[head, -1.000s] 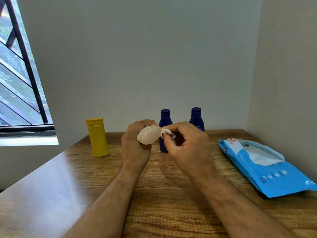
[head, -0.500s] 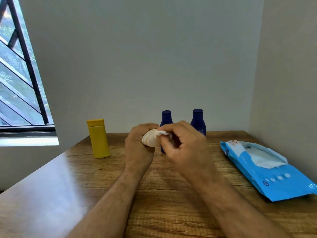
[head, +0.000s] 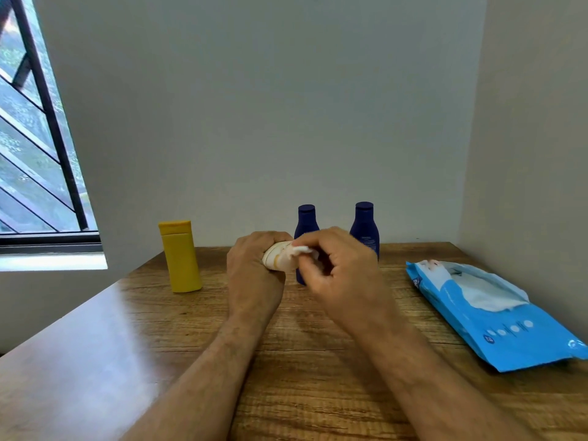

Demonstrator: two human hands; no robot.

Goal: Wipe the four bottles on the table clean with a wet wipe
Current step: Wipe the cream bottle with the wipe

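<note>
Fingers of the left hand point(head: 254, 275) wrap a cream bottle point(head: 277, 260) held above the table point(head: 318, 377). Right hand point(head: 343, 275) pinches a wet wipe point(head: 300, 250) against its end. Yellow bottle point(head: 179, 256) stands left of the hands, two blue bottles point(head: 364, 227) just behind them.

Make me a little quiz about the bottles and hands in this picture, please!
1. True or false: the yellow plastic bottle lies on its side.
2. Which hand pinches the white wet wipe?
A. left
B. right
3. Fill in: the left hand holds a small ____ bottle.

Key
1. False; it stands upright.
2. B, the right hand.
3. Cream.
</note>
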